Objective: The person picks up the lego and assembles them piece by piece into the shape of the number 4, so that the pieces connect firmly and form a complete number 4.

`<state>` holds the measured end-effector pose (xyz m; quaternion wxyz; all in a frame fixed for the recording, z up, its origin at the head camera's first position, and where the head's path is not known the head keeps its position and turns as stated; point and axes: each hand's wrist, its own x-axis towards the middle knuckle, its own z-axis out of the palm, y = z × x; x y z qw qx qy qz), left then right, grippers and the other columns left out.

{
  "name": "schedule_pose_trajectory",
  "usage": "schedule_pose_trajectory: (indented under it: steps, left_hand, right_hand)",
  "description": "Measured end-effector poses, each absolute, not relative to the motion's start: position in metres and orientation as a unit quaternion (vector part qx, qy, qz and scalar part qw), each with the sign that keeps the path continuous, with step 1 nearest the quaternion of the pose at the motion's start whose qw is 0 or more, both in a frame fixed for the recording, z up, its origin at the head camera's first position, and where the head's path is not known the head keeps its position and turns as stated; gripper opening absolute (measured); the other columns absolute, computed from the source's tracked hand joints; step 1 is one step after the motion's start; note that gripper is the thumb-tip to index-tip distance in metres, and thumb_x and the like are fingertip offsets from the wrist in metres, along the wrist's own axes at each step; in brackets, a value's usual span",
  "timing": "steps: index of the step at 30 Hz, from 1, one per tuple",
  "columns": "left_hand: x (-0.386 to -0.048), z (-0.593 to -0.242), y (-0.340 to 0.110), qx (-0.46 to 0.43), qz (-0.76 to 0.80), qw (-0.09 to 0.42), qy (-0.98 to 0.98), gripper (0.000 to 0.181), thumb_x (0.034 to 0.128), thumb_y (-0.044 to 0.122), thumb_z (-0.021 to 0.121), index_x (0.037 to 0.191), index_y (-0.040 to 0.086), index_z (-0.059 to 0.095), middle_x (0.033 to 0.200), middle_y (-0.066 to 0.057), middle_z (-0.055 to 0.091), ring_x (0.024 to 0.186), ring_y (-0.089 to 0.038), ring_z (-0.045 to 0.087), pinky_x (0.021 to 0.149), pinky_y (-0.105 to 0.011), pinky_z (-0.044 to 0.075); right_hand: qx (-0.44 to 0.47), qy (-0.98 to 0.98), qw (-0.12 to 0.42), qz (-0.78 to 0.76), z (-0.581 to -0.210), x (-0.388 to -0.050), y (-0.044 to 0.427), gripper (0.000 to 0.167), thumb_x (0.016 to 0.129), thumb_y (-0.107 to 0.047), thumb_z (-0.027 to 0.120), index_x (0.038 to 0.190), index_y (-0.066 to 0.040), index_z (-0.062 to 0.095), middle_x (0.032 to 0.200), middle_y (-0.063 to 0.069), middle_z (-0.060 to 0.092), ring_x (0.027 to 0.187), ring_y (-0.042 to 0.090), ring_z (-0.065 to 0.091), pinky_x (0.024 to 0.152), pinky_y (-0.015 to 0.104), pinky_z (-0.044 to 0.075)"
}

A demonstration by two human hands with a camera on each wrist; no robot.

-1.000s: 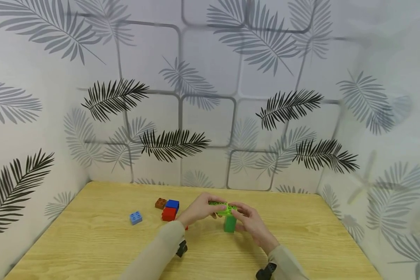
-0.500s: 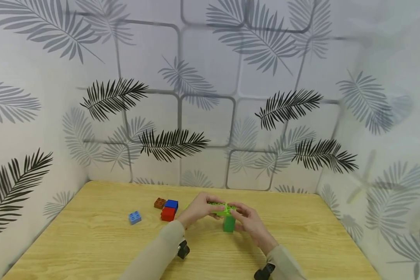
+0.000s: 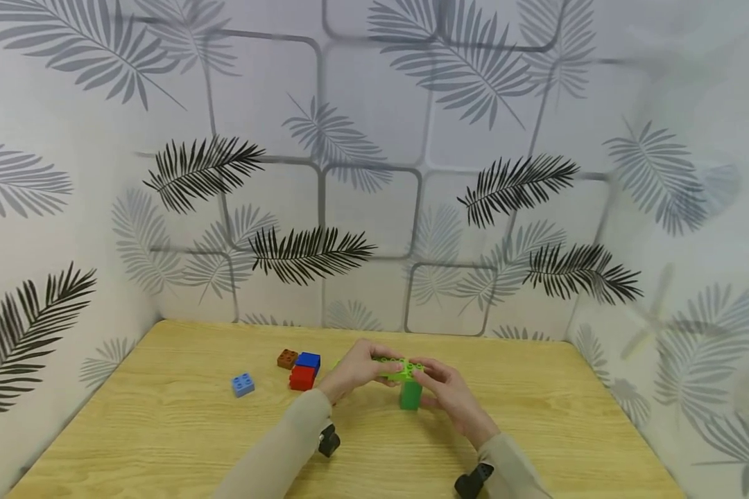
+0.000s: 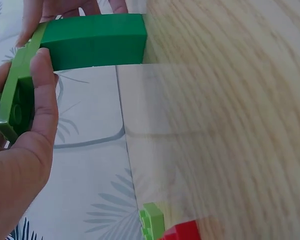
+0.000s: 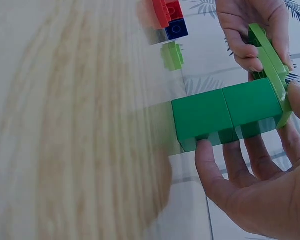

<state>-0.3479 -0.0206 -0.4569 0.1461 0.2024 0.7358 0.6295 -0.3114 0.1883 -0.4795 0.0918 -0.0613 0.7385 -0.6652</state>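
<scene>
Left hand (image 3: 357, 366) pinches a lime-green, studded plastic brick (image 4: 23, 64) at its fingertips. Between the hands, under the brick's right end: upright, square dark-green plastic column (image 3: 410, 397). Right hand (image 3: 451, 396) grips it. Hardly any shift since a second ago; probably pressing together.

The person wears long sleeves of plain pale beige cloth: the left sleeve (image 3: 281, 450) at about seven o'clock in the head view, the right sleeve (image 3: 517, 475) at about five. Each looks a little wider than the wrist where it ends. A small black boxy device (image 3: 329, 441) sits at five o'clock from the left cuff (image 3: 315, 407); a longer black device (image 3: 474, 481), marked with tiny pale spots, sits between seven and eight o'clock from the right cuff (image 3: 498, 450). The left grip (image 3: 357, 370) and the right grip (image 3: 454, 396) are bare hands.
</scene>
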Motion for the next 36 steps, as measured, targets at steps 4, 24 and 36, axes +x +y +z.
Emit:
schedule_pose_trajectory:
  steps: [4, 24, 36]
  left_hand:
    - [-0.347, -0.456, -0.023, 0.22, 0.606, 0.137, 0.752, 0.03, 0.0928, 0.022, 0.069, 0.119, 0.007, 0.071, 0.109, -0.009, 0.07, 0.087, -0.029, 0.072, 0.078, -0.046, 0.059]
    - [-0.335, -0.459, -0.061, 0.242, 0.526, 0.1, 0.809, 0.035, 0.0949, 0.035, 0.065, 0.124, 0.016, 0.067, 0.103, -0.016, 0.071, 0.093, -0.032, 0.067, 0.077, -0.051, 0.055]
    - [-0.335, -0.46, -0.094, 0.265, 0.433, 0.086, 0.858, 0.037, 0.0979, 0.037, 0.06, 0.126, 0.013, 0.066, 0.118, -0.004, 0.068, 0.107, -0.024, 0.064, 0.089, -0.044, 0.053]
  right_hand:
    - [-0.061, 0.735, 0.094, -0.668, -0.479, -0.314, 0.191, 0.047, 0.096, -0.031, 0.064, 0.137, -0.009, 0.056, 0.124, 0.01, 0.06, 0.105, 0.017, 0.062, 0.093, 0.045, 0.054]
    - [-0.044, 0.746, 0.098, -0.657, -0.479, -0.307, 0.192, 0.048, 0.097, -0.033, 0.062, 0.138, -0.01, 0.055, 0.128, 0.01, 0.057, 0.106, 0.014, 0.059, 0.091, 0.042, 0.054]
    - [-0.045, 0.742, 0.094, -0.662, -0.478, -0.311, 0.188, 0.047, 0.097, -0.031, 0.063, 0.138, -0.011, 0.056, 0.137, 0.014, 0.051, 0.114, 0.016, 0.055, 0.094, 0.043, 0.053]
